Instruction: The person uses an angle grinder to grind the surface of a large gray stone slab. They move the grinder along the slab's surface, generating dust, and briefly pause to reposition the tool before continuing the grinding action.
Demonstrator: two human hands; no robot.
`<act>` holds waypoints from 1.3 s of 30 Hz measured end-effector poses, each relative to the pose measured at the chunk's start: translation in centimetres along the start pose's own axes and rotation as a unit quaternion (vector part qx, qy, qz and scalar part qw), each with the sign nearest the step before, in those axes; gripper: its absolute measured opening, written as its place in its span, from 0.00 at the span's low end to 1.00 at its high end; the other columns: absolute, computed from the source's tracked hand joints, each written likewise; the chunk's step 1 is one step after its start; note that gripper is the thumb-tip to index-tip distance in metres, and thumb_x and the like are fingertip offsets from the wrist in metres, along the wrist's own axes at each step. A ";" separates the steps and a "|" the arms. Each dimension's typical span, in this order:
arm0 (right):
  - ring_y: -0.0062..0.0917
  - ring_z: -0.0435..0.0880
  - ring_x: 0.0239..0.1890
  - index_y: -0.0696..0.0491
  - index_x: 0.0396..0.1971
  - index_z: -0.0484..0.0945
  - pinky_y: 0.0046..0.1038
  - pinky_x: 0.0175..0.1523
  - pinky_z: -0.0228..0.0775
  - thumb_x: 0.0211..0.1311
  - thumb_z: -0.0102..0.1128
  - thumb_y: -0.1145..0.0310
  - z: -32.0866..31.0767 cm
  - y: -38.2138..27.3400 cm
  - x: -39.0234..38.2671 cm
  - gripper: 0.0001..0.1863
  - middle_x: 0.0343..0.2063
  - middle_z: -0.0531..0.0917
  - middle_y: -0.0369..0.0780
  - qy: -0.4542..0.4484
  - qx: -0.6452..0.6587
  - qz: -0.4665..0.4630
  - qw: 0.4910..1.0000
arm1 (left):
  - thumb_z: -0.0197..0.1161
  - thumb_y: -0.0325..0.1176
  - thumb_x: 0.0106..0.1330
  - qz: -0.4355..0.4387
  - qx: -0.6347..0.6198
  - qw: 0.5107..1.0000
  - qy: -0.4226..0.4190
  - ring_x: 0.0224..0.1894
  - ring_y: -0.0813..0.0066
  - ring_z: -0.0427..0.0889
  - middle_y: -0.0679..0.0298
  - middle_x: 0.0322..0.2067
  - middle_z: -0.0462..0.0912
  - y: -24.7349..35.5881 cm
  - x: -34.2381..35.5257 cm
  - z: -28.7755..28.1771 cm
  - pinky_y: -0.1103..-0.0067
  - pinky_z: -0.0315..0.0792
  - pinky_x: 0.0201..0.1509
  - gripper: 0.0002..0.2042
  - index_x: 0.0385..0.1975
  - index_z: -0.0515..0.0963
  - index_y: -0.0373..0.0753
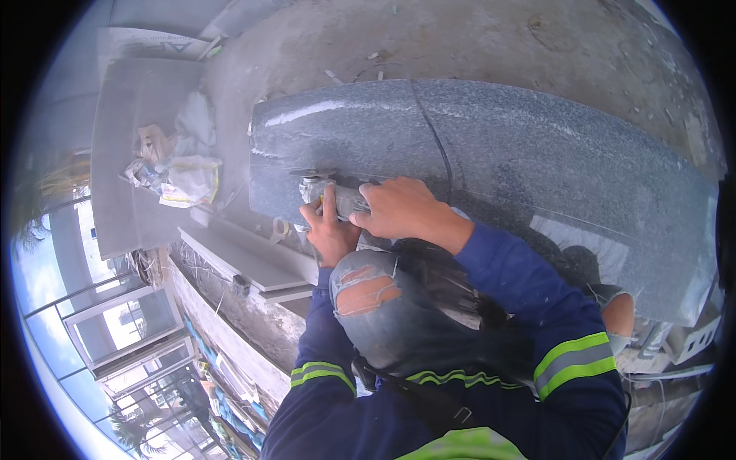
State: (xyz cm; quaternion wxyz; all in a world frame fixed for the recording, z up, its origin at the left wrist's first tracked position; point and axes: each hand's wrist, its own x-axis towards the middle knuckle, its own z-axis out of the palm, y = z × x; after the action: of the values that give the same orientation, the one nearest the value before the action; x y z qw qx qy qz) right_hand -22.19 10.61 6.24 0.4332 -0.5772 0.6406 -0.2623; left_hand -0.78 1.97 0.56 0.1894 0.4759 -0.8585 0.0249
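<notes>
The left hand point(333, 234) and right hand point(410, 207) wrap their fingers around a grinder point(346, 202), above a grey stone slab point(360, 126). Beyond the fingers spreads dusty floor point(468, 38); farther left, a crumpled bag point(188, 181) (contents hidden) lies on a board point(138, 92).

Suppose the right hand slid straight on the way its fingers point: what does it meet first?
Probably the left hand, which is on the same grinder-like tool that the right hand grips. Depth between the two hands is hard to judge from this one view.
</notes>
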 end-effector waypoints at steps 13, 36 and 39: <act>0.54 0.92 0.52 0.59 0.55 0.86 0.53 0.57 0.82 0.75 0.61 0.42 0.0 -0.1 0.6 0.32 0.45 0.92 0.56 -0.006 0.003 0.008 1.000 | 0.79 0.36 0.53 0.016 -0.003 1.000 0.003 0.42 0.45 0.90 0.53 0.52 0.76 -0.7 0.5 0.3 0.56 0.88 0.43 0.36 0.68 0.82 0.59; 0.50 0.93 0.49 0.59 0.48 0.89 0.50 0.55 0.83 0.74 0.63 0.45 -0.2 0.3 -0.8 0.28 0.42 0.93 0.53 0.026 -0.018 -0.003 0.999 | 0.83 0.37 0.48 0.029 -0.003 1.000 -0.003 0.45 0.48 0.91 0.51 0.54 0.74 0.3 -0.5 0.3 0.57 0.90 0.41 0.42 0.70 0.79 0.56; 0.52 0.93 0.49 0.59 0.49 0.88 0.51 0.55 0.83 0.73 0.62 0.44 0.0 0.3 -0.3 0.30 0.42 0.93 0.53 0.008 -0.010 0.009 1.000 | 0.83 0.37 0.48 0.029 0.000 1.000 0.008 0.44 0.49 0.90 0.52 0.53 0.74 -0.3 -0.2 0.8 0.58 0.90 0.41 0.41 0.69 0.80 0.57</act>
State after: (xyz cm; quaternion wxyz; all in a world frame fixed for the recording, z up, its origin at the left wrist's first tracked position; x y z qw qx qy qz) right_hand -22.34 10.91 6.08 0.4249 -0.5734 0.6517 -0.2567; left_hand -0.70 1.79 -0.25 0.1954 0.4503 -0.8706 0.0338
